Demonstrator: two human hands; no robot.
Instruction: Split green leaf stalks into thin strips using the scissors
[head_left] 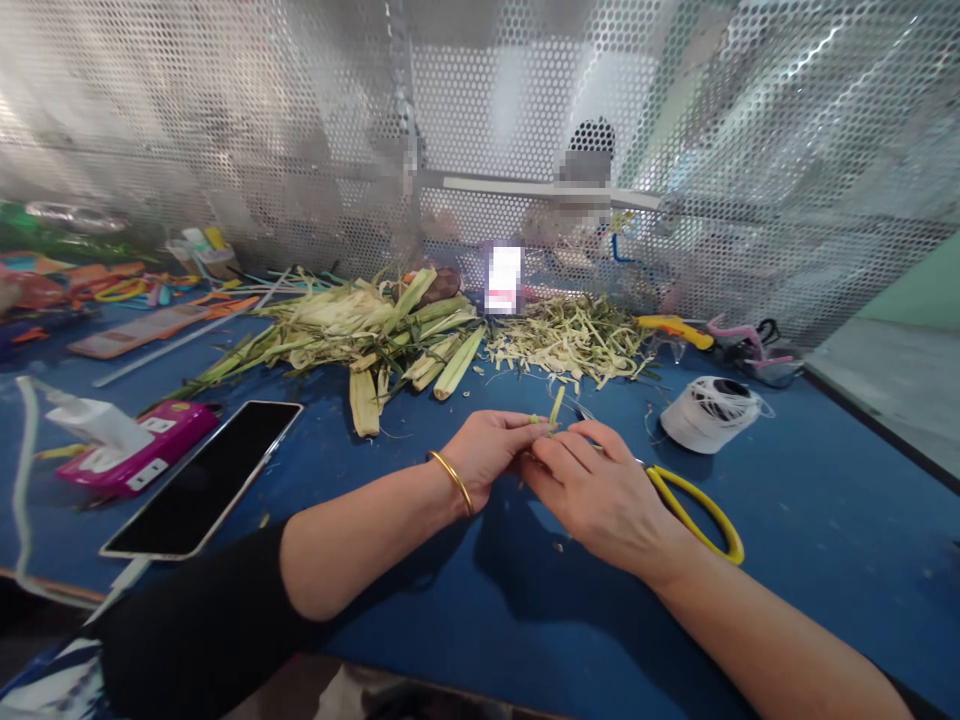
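Note:
My left hand (487, 448), with a gold bangle at the wrist, and my right hand (596, 490) meet over the blue table (825, 520). Both pinch a short green leaf strip (556, 407) that sticks up between the fingertips. Yellow-handled scissors (694, 510) lie under and to the right of my right hand; whether the hand holds them I cannot tell. A pile of green and pale leaf stalks (360, 330) lies behind my hands, and a heap of thin cut strips (574, 340) lies to its right.
A spool of white thread (709, 412) stands right of my hands. A black phone (206, 478) and a pink tissue pack (127, 450) lie on the left. More tools (742, 345) sit at the back right. A perforated metal screen (300, 150) closes off the back, with a person behind it.

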